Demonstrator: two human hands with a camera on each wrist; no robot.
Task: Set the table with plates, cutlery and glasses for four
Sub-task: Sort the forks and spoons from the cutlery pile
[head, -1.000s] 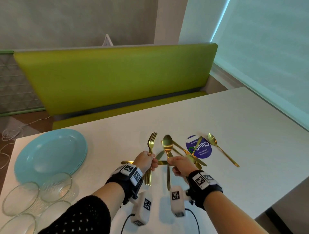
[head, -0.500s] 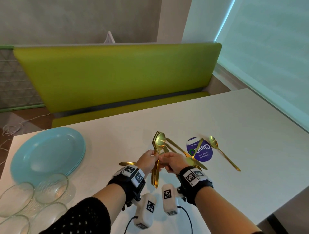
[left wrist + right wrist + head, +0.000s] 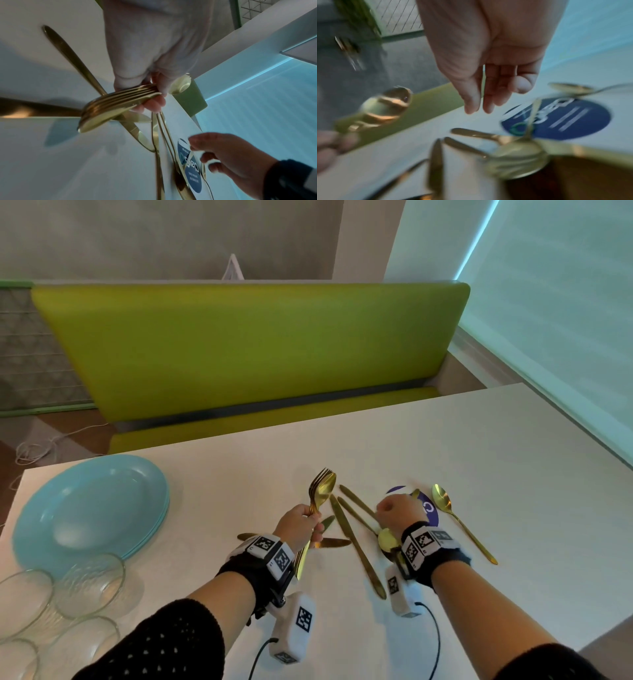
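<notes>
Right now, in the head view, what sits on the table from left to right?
Clear glass bowls → blue plates → left hand gripping gold cutlery → right hand → lone gold spoon.

Right wrist view motion-blurred. Sticker (image 3: 430, 510) partly hidden under right hand (image 3: 399, 510). Glasses (image 3: 51, 607) at table's (image 3: 479, 457) near-left corner cut off by frame edge.
</notes>
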